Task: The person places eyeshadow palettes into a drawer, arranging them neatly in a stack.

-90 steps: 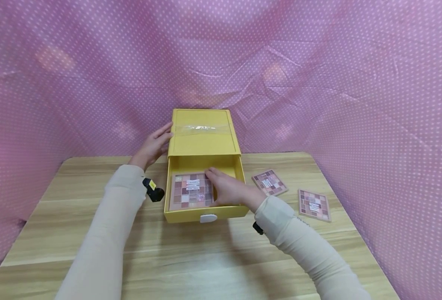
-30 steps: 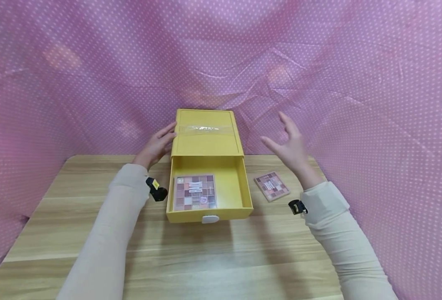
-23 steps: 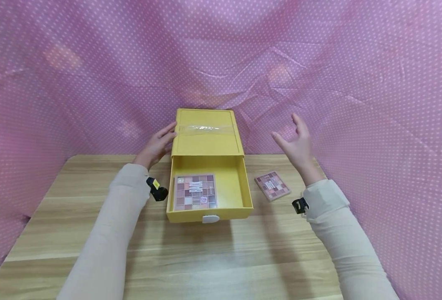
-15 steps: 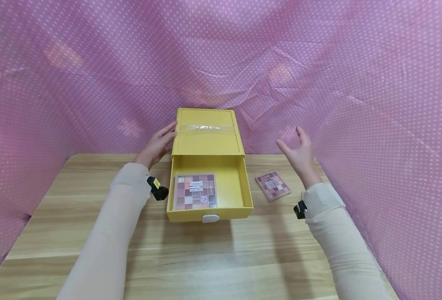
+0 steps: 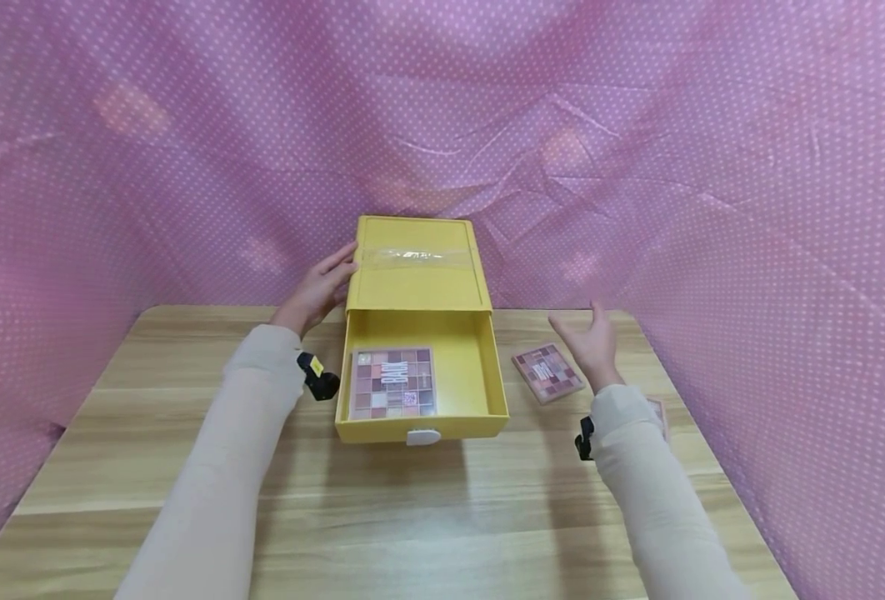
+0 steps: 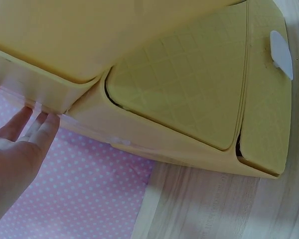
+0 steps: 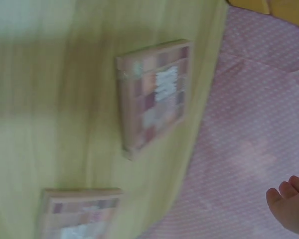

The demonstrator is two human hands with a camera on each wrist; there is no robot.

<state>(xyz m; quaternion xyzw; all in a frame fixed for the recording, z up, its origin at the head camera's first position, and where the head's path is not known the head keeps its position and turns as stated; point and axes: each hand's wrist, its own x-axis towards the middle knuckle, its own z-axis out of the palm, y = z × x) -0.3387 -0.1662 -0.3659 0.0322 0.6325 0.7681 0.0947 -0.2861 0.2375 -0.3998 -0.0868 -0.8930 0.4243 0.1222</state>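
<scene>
one palette (image 5: 548,373) lies just beside the right grip (image 5: 595,350), seemingly untouched.

The left arm (image 5: 213,467) reached forward and slanted inward, its pale sleeve (image 5: 187,533) ending in a folded cuff (image 5: 264,348) above the bare wrist (image 5: 289,320). The left hand (image 5: 318,292) was extended, its fingers (image 6: 46,133) slightly bent and parted. The right arm (image 5: 656,508) reached forward from the lower right, sleeved alike. The right hand (image 5: 591,346) stood raised, thumb (image 5: 565,331) and forefinger (image 5: 600,317) spread in a V. The hands were well apart.
</scene>
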